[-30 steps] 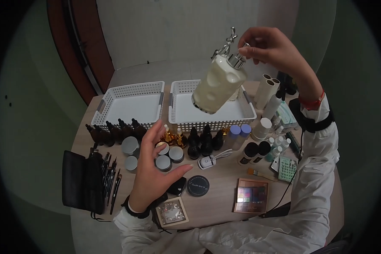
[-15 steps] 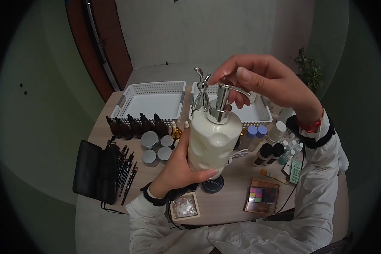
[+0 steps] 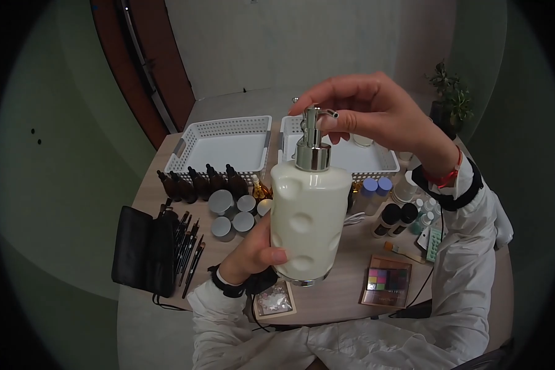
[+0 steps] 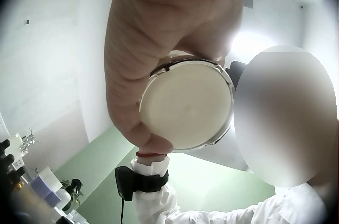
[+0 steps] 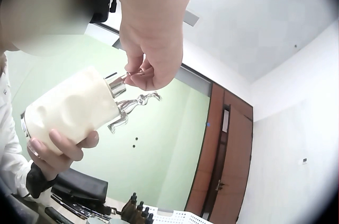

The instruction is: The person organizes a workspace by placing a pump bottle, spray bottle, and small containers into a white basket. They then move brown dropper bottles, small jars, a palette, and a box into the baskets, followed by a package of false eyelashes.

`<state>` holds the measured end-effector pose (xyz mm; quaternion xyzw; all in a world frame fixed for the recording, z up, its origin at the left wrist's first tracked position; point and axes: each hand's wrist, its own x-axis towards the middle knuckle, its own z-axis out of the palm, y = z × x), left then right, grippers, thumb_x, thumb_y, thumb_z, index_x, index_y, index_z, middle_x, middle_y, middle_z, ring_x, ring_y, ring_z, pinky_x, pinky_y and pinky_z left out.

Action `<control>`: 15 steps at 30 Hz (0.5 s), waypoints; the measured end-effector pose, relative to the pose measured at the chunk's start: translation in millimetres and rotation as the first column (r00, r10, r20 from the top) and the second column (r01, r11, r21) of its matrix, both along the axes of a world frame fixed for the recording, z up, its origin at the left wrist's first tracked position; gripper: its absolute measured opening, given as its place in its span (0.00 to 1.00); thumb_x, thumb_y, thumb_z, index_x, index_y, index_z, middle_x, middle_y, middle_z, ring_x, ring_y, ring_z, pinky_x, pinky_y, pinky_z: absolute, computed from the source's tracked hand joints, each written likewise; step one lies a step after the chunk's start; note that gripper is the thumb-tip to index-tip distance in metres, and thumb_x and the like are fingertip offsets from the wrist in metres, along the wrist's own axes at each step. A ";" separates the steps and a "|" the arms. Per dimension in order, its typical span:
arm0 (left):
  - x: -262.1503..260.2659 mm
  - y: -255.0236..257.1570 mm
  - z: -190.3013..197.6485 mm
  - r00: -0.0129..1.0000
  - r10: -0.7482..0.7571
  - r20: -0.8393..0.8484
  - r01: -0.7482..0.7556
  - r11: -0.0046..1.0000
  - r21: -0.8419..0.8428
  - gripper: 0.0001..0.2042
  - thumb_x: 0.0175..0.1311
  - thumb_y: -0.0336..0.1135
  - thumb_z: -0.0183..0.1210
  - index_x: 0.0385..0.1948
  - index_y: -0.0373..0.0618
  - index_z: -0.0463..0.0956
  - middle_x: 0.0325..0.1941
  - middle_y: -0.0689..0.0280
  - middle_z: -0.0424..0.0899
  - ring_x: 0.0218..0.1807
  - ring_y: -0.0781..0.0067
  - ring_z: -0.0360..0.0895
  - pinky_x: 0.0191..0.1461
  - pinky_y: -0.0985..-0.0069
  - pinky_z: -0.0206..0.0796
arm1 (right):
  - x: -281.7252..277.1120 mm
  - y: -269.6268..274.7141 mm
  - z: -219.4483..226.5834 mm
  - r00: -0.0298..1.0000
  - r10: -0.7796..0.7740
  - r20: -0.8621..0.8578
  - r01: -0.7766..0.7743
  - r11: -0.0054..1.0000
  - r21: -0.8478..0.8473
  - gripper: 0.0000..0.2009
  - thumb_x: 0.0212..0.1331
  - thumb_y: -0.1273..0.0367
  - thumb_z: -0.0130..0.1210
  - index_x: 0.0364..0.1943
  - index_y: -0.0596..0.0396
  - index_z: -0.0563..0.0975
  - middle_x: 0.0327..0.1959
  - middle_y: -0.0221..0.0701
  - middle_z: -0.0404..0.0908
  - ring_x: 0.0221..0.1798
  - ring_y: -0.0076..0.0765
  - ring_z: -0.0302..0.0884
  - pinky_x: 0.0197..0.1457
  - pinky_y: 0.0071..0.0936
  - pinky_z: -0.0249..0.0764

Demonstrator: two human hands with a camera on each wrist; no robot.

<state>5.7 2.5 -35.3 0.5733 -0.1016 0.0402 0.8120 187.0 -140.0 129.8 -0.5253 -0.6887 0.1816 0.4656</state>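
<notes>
Cream ceramic pump bottle (image 3: 306, 222), dimpled body with a chrome pump head (image 3: 313, 137), held upright in the air above the table (image 3: 339, 290), in front of our chest. Our left hand (image 3: 253, 250) grips it low on the body from the left side, thumb laid across the front near the base and fingers curled round behind; in the left wrist view we see the round underside of the bottle (image 4: 186, 105) with the palm wrapped about its rim. Our right hand (image 3: 376, 111) sits directly above the bottle, fingertips pinching the top of the pump head; the right wrist view shows the same pinch on the chrome top (image 5: 119, 84), with a silver figurine ornament (image 5: 132, 108) jutting from the collar. Below and behind the bottle, on the table, we list: two white perforated baskets (image 3: 225, 145) side by side at the far edge, a row of brown dropper bottles (image 3: 197, 182), several grey-lidded jars (image 3: 228, 213), a black brush roll (image 3: 145, 250) with brushes, an eyeshadow palette (image 3: 386, 280) at the near right, and small white and black-capped bottles (image 3: 396, 219) beside it.
</notes>
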 end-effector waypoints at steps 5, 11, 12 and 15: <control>-1.5 -5.6 3.2 0.997 0.078 -0.006 -0.078 0.997 0.029 0.52 0.39 0.56 0.68 0.64 0.35 0.51 0.55 0.50 0.71 0.52 0.52 0.77 0.53 0.61 0.73 | 1.0 0.1 -0.5 0.997 -0.053 0.060 0.053 0.999 -0.001 0.12 0.60 0.72 0.57 0.47 0.59 0.79 0.35 0.26 0.81 0.29 0.14 0.73 0.33 0.15 0.72; 0.9 -4.0 0.7 0.996 0.086 -0.021 -0.086 0.996 0.012 0.51 0.40 0.55 0.67 0.64 0.35 0.50 0.54 0.50 0.71 0.51 0.52 0.77 0.52 0.61 0.74 | 1.1 4.1 -7.1 0.998 -0.068 0.017 0.068 0.997 0.029 0.12 0.61 0.67 0.56 0.47 0.56 0.79 0.27 0.22 0.79 0.28 0.14 0.71 0.31 0.16 0.70; 1.3 -3.9 0.8 0.996 0.080 -0.025 -0.080 0.997 0.005 0.51 0.40 0.55 0.67 0.64 0.35 0.50 0.54 0.50 0.71 0.50 0.52 0.77 0.52 0.61 0.74 | 1.1 4.5 -7.8 0.997 -0.082 0.010 0.082 0.996 0.020 0.12 0.61 0.66 0.56 0.47 0.56 0.79 0.27 0.22 0.78 0.29 0.14 0.71 0.31 0.16 0.70; 0.7 -5.2 5.6 0.996 0.084 -0.030 -0.084 0.996 0.007 0.51 0.40 0.55 0.66 0.64 0.35 0.49 0.55 0.51 0.70 0.53 0.54 0.76 0.54 0.62 0.72 | 1.2 5.0 -9.0 0.996 -0.093 0.000 0.093 0.996 0.010 0.13 0.61 0.66 0.56 0.46 0.56 0.78 0.28 0.21 0.78 0.29 0.14 0.71 0.32 0.16 0.70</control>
